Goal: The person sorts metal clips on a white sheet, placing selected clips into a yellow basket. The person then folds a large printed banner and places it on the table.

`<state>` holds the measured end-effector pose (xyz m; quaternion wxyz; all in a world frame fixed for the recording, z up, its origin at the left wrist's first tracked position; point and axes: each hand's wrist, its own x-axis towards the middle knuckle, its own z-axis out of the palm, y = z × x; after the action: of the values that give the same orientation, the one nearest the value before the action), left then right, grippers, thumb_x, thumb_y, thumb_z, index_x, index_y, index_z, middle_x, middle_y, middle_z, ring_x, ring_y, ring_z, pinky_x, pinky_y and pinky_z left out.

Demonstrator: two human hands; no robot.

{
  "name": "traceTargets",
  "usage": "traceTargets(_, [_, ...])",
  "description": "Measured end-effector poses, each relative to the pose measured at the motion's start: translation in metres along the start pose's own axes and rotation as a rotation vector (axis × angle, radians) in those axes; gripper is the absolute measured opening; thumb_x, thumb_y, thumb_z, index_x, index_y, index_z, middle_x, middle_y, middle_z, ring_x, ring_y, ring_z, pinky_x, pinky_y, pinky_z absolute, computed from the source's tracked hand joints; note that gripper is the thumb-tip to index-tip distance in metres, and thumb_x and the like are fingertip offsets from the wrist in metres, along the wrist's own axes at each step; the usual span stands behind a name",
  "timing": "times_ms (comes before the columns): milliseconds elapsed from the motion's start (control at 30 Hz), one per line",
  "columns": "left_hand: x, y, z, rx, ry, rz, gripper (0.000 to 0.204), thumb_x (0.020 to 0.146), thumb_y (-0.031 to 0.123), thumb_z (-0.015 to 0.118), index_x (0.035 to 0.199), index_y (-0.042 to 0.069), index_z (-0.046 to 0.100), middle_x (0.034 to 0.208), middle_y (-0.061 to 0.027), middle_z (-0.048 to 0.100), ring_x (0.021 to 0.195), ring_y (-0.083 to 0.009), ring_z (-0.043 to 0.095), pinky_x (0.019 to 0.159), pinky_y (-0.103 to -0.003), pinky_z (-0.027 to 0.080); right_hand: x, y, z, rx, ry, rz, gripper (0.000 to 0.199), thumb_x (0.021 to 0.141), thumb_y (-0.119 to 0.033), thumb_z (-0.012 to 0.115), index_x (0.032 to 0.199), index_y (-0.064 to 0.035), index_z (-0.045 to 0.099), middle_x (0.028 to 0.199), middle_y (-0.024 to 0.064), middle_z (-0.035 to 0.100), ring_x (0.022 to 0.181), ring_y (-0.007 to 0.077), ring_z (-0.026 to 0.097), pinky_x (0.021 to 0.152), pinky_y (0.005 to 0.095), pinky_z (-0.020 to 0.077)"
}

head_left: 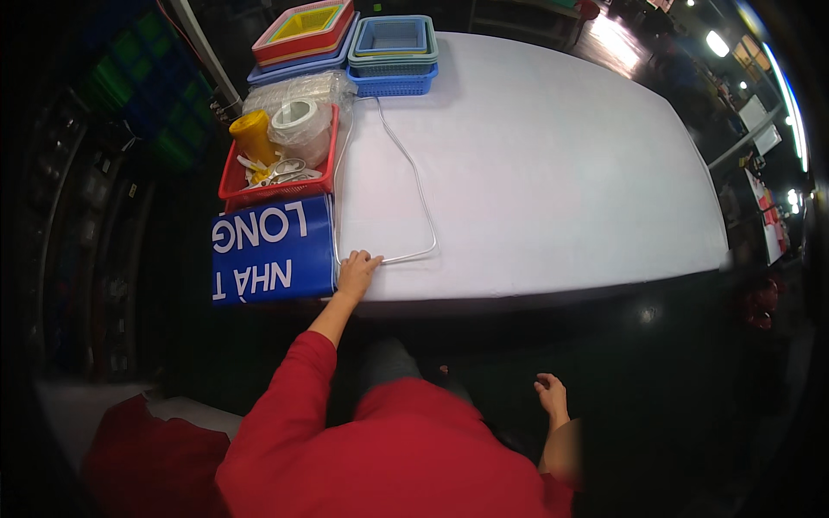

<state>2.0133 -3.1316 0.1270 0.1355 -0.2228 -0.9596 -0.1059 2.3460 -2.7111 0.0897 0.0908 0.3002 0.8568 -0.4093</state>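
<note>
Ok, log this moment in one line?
left hand: on bent wire frame at table edge | right hand: empty, below table | blue sheet beside

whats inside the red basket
The red basket holds a yellow roll, a clear tape roll, and scissors. Anything under them is hidden.

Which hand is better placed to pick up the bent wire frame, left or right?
Left. The left hand already rests on the near corner of the wire frame at the table edge. The right hand hangs below the table, off the surface and well away from the wire.
</note>
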Motion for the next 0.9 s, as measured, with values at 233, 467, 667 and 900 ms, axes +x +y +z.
traceTargets(233, [0.006,-0.005,-0.005,0.329,-0.176,-0.042,0.014,0.081,0.023,0.055,0.092,0.019,0.063,0.089,0.0016,0.056,0.096,-0.0177,0.05,0.095,-0.057,0.027,-0.016,0.075,-0.042,0.039,-0.032,0.113,0.03,0.077,-0.012,0.061,0.105,-0.0025,0.059,0.098,0.0148,0.063,0.092,0.0247,0.061,0.08,0.0335,0.0477])
traceTargets(467, [0.047,0.138,0.048,0.314,-0.045,-0.338,0.059,0.074,0.016,0.059,0.129,0.013,0.036,0.136,-0.0091,0.029,0.132,-0.0293,0.015,0.101,-0.062,0.014,0.026,0.146,-0.154,0.266,0.086,0.243,0.03,0.078,-0.012,0.06,0.107,-0.0023,0.059,0.099,0.0156,0.063,0.093,0.0241,0.061,0.08,0.0324,0.0482])
traceTargets(667, [0.193,0.388,0.152,0.018,0.051,0.023,0.072,0.07,0.004,0.057,0.135,0.009,0.025,0.141,-0.0164,0.018,0.132,-0.0338,0.012,0.1,-0.058,0.018,0.069,0.293,-0.266,0.335,0.294,0.486,0.03,0.08,-0.013,0.059,0.108,-0.0027,0.058,0.097,0.0126,0.063,0.088,0.0202,0.061,0.078,0.0305,0.048])
traceTargets(900, [0.332,0.898,0.224,-0.695,-0.187,0.723,0.063,0.072,-0.002,0.052,0.131,0.005,0.031,0.127,-0.0197,0.041,0.115,-0.0371,0.041,0.094,-0.042,0.037,-0.011,0.489,-0.313,0.763,0.5,1.057,0.026,0.082,-0.012,0.056,0.107,-0.0058,0.058,0.088,0.0063,0.064,0.07,0.0133,0.061,0.057,0.0283,0.0481])
